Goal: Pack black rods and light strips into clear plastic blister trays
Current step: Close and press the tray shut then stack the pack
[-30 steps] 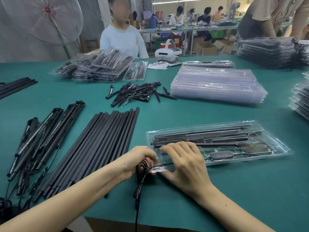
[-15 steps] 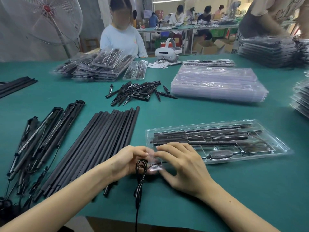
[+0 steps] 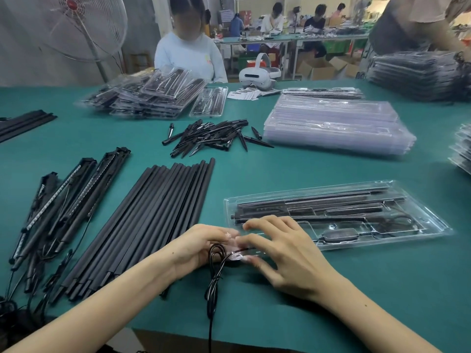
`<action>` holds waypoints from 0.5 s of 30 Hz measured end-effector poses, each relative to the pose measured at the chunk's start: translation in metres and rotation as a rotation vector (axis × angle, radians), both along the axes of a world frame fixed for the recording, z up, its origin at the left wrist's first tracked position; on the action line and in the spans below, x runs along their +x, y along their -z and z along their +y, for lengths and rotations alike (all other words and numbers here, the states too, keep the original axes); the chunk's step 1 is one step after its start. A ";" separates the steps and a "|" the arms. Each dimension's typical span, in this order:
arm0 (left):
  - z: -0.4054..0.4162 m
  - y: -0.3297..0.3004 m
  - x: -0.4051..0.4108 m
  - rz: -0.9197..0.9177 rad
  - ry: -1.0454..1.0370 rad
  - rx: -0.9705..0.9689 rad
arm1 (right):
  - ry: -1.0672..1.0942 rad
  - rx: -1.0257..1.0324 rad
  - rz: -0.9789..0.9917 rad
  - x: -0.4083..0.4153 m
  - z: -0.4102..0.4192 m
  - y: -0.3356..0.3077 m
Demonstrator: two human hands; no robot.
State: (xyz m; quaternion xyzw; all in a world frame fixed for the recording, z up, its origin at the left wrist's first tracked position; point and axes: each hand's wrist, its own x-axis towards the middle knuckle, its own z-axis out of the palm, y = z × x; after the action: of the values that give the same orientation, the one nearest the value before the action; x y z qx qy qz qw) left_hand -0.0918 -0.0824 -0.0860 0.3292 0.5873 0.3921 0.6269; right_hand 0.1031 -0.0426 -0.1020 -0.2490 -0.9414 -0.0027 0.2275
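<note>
A clear blister tray (image 3: pixel 430 225) lies on the green table in front of me, with black rods and strips in its slots. At its near left corner my left hand (image 3: pixel 198 247) and my right hand (image 3: pixel 288 253) meet over a small clear piece with a black cable (image 3: pixel 214 276). The left hand's fingers curl around the coiled cable; the right hand's thumb and fingers pinch the clear piece. A row of black rods (image 3: pixel 153 220) lies to the left. Further left lie light strips (image 3: pixel 61 207) with wires.
A heap of black spikes (image 3: pixel 211 137) lies mid-table. A stack of empty clear trays (image 3: pixel 336 126) sits behind the tray. Packed trays (image 3: pixel 145 98) pile at the back left and right. A person sits across the table; a fan stands at back left.
My hands have shifted slightly left and closer together on the cable end at the tray's corner. The right fingers have spread a little. The tray has not moved.
</note>
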 end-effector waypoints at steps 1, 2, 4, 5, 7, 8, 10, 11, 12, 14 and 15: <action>0.001 0.000 0.000 -0.002 -0.013 -0.014 | -0.005 0.002 -0.019 0.000 0.000 -0.001; 0.001 -0.001 0.001 -0.008 -0.018 -0.031 | -0.010 0.005 -0.044 0.001 0.001 -0.002; 0.001 -0.003 0.001 -0.038 -0.022 -0.062 | -0.027 0.023 -0.111 0.002 0.004 -0.006; 0.001 -0.004 0.001 -0.062 -0.032 -0.076 | -0.041 0.042 -0.145 0.002 0.006 -0.009; 0.002 -0.005 0.000 -0.113 -0.060 -0.100 | -0.067 0.086 -0.208 0.001 0.009 -0.013; 0.003 -0.005 0.000 -0.118 -0.067 -0.104 | -0.077 0.109 -0.234 0.000 0.010 -0.016; 0.003 -0.007 0.001 -0.091 -0.040 -0.104 | -0.099 0.142 -0.257 -0.005 0.010 -0.020; 0.003 -0.008 0.002 -0.075 -0.018 -0.111 | -0.110 0.149 -0.251 -0.007 0.010 -0.022; 0.003 -0.009 0.002 -0.070 -0.001 -0.122 | -0.120 0.154 -0.243 -0.010 0.010 -0.024; 0.005 -0.009 0.003 -0.078 0.012 -0.140 | -0.126 0.145 -0.237 -0.013 0.010 -0.026; 0.006 -0.008 0.003 -0.081 0.004 -0.148 | -0.127 0.125 -0.235 -0.015 0.009 -0.026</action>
State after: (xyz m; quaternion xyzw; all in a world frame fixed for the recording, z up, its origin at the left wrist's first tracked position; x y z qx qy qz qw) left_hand -0.0892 -0.0769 -0.0775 0.2670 0.5880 0.3595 0.6736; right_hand 0.0883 -0.0335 -0.0760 -0.1721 -0.9734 -0.0762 0.1307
